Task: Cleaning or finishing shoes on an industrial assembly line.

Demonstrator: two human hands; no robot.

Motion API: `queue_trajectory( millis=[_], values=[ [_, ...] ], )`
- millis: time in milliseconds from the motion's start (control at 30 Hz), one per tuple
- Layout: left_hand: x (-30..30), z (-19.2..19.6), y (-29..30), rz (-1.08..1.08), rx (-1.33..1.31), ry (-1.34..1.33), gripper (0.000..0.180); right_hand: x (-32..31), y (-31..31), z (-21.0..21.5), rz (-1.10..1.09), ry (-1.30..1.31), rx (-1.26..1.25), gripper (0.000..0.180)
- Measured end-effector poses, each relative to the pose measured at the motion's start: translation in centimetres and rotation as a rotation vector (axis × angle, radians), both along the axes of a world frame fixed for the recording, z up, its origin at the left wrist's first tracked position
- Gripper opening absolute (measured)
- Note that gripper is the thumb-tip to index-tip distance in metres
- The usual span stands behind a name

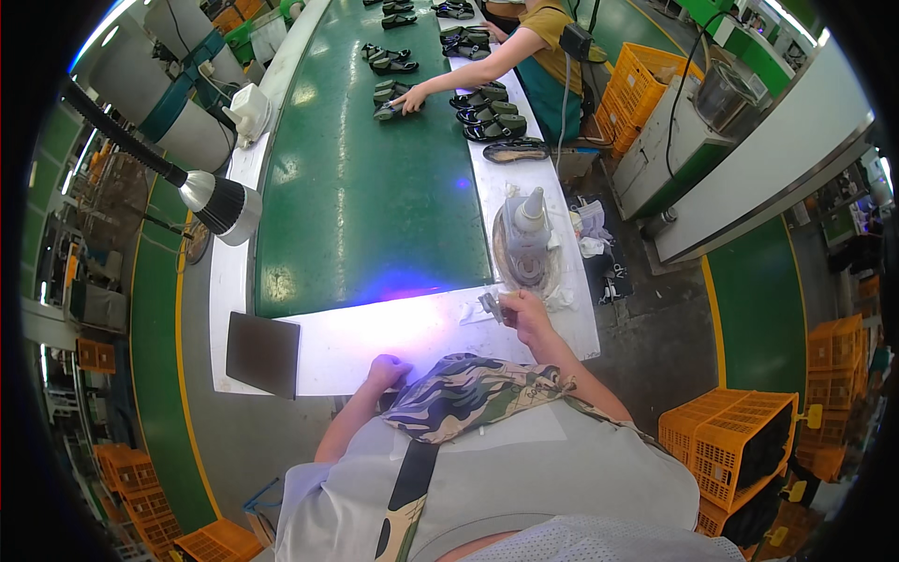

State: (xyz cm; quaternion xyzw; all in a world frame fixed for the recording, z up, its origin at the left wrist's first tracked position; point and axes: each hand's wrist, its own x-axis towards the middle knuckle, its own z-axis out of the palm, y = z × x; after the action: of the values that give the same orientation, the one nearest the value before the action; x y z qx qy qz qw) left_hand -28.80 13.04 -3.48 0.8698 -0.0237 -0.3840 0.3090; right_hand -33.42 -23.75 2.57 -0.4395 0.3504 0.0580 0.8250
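My right hand [530, 315] is closed around a small tool [491, 305] with a grey metallic head and a brown part near the fingers; its exact kind is too small to tell. It is held over the white table end, just in front of a white squeeze bottle [530, 217] with a pointed nozzle. The bottle stands in a round, stained dish [506, 266]. At the near table edge, beside a bright patch of light, rests my left hand [387, 371]. Its fingers are curled in, and nothing shows in them.
A green conveyor belt [375, 206] runs away from me, carrying black sandals [390, 62]. More sandals [493, 122] line the right ledge. Across there, a co-worker's hand [409, 99] touches one. A lamp [225, 208] hangs left, above a dark square plate [263, 354]. Orange crates [730, 440] stand right.
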Motion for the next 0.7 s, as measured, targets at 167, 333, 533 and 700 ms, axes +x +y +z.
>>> queue_trajectory(
  millis=[167, 333, 533, 700],
  values=[
    [-0.06, -0.15, 0.12, -0.011, 0.001, -0.020, 0.031, -0.03, -0.01, -0.17, 0.008, -0.010, 0.000, 0.018],
    [-0.04, -0.14, 0.05, -0.016, 0.007, -0.013, 0.033, -0.08, -0.03, -0.32, 0.008, -0.015, -0.003, 0.018],
    [-0.13, -0.56, 0.10, -0.012, 0.000, -0.034, 0.033, -0.10, -0.11, -0.48, 0.011, -0.013, -0.012, 0.018],
    [0.01, -0.95, 0.22, 0.013, -0.010, -0.030, 0.035, -0.18, -0.12, -0.10, 0.014, -0.018, -0.011, 0.018]
  ],
)
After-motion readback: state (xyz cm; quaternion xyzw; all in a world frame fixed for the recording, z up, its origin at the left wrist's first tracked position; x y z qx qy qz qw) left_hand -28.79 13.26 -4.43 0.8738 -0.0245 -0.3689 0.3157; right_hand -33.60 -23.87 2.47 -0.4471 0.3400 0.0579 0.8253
